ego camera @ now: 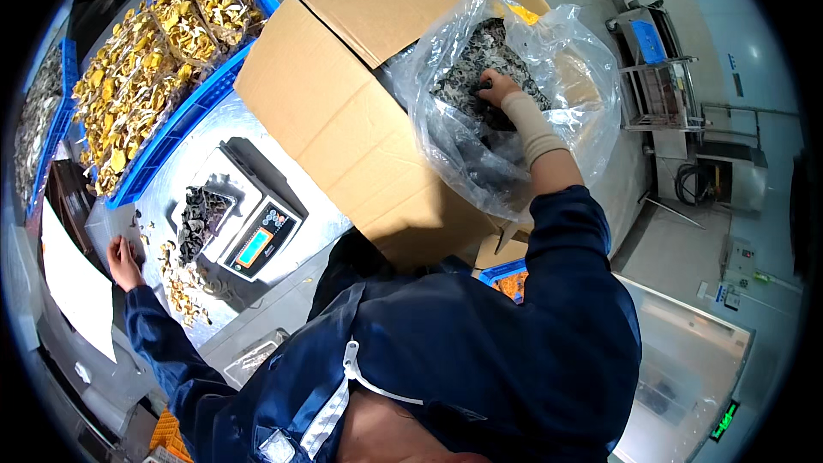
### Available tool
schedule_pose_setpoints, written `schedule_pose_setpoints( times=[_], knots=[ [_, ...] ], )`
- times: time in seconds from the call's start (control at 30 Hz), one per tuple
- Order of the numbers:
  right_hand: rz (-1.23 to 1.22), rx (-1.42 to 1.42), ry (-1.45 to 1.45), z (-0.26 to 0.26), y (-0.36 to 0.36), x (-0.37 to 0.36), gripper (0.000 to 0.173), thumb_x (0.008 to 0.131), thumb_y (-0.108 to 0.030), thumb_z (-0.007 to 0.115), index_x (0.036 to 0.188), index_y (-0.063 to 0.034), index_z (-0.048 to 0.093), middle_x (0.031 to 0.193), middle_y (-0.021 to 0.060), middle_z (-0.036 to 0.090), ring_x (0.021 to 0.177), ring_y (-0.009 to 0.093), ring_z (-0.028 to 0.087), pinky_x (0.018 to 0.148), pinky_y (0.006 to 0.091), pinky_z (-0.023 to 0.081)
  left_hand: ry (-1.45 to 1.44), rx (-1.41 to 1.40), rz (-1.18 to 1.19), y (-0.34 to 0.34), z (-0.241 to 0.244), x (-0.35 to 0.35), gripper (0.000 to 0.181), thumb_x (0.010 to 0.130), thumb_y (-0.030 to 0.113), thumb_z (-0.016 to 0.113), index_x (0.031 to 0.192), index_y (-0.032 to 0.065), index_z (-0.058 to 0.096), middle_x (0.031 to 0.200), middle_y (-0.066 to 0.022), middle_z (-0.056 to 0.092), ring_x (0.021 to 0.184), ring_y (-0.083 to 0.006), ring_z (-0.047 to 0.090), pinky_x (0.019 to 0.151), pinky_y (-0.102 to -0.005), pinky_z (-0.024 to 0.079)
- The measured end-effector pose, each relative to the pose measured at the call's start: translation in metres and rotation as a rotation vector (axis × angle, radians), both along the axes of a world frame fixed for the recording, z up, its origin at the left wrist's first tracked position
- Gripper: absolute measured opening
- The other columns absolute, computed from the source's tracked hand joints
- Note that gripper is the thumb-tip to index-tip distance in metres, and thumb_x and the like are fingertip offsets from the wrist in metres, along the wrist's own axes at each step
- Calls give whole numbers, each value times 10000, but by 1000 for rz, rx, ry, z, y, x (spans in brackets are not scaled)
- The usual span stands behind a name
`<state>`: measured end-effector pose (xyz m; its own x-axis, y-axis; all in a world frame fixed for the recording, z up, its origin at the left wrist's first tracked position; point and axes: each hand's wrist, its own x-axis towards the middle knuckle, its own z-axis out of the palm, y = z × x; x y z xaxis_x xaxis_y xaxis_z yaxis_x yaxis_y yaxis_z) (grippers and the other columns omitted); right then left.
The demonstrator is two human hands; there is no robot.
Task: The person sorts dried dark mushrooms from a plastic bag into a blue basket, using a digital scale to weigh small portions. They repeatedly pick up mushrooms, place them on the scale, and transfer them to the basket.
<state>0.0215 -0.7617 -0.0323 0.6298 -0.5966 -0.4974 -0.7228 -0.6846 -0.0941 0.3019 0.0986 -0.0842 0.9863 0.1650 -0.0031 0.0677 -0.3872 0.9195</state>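
My right hand (pixel 500 89) reaches into a clear plastic liner bag (pixel 443 157) inside a large cardboard box (pixel 334 122). Its fingers pinch a dark piece, apparently dried black fungus, against the heap of grey-black dried fungus (pixel 472 64). Far to the left, my left hand (pixel 123 262) is at a stack of clear plastic film or bags (pixel 103 235); whether it grips any is unclear. Between the hands stands a digital scale (pixel 260 241) with a lit display. A clear container of dark dried fungus (pixel 200 218) sits on its pan.
A blue plastic crate (pixel 144 170) holds packs of yellow dried mushrooms (pixel 128 90). Loose mushroom bits (pixel 183 283) lie on the steel table (pixel 325 206) beside the scale. Another crate (pixel 54 122) is at far left. A metal cart (pixel 662 71) stands right of the box.
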Motion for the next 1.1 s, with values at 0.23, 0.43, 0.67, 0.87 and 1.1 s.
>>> schedule_pose_setpoints(
  times=[0.23,0.43,0.67,0.87,1.1],
  knots=[
    [38,-101,-330,5,-32,-17,462,721,-99,612,1171,-186,551,1033,159,626,964,328,591,846,380,466,-31,-126,63,-55,76,-99,150,895,108,577,1022,28,564,848,-9,583,690,-67,511,625,-191,401],
    [122,103,-691,-29,-25,37,265,764,-156,614,1022,-99,644,921,162,648,817,262,619,761,343,477,-52,-248,49,-90,112,-140,143,898,96,569,1024,29,562,848,-18,588,693,-75,513,612,-192,403],
    [67,28,-581,-45,21,83,257,771,-162,562,1005,-107,656,975,172,638,937,356,593,843,407,467,-82,29,-35,-143,155,-185,145,894,90,563,1021,22,579,892,-17,576,756,-75,518,671,-215,431],
    [-182,536,-740,-1,-1,25,238,819,-85,584,1051,-42,615,934,19,632,719,66,544,540,207,415,-32,80,-151,-169,139,-182,180,840,38,620,1008,14,562,930,-39,600,792,-85,557,707,-223,454],
    [18,620,-755,129,100,-28,195,852,-25,582,1047,-21,582,714,-44,491,540,21,412,446,164,308,-168,463,-333,-190,119,-173,172,799,15,624,967,32,594,912,-65,535,719,-144,554,652,-258,456]
  ],
)
